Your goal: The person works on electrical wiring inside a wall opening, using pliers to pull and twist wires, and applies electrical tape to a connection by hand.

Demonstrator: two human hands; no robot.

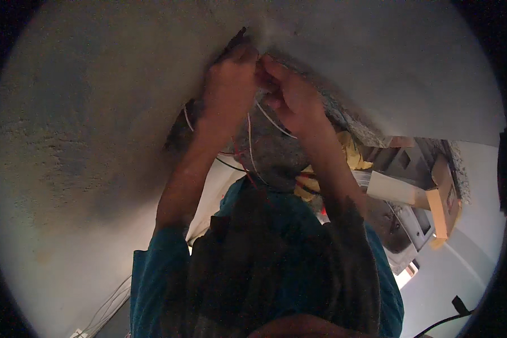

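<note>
Both hands are raised close together in front of a rough grey wall. My left hand [231, 81] is closed, its fingers mostly turned away. A thin dark piece [238, 38] juts out past its fingertips; its kind is too dim to tell. Beside it, my right hand [296, 96] has its fingers curled in a pinch, and what lies between them is hidden. A white wire [273, 120] runs by the right wrist, and another white wire [250, 143] hangs between the forearms. A red wire [236, 151] and a dark green wire [229, 165] loop lower down.
At the right are a yellow crumpled piece [352, 152], grey metal framing [400, 163] and an open cardboard box [445, 197]. A broken plaster edge [366, 127] runs along behind my right forearm. White cables [110, 304] trail at lower left, a black cable [442, 322] at lower right.
</note>
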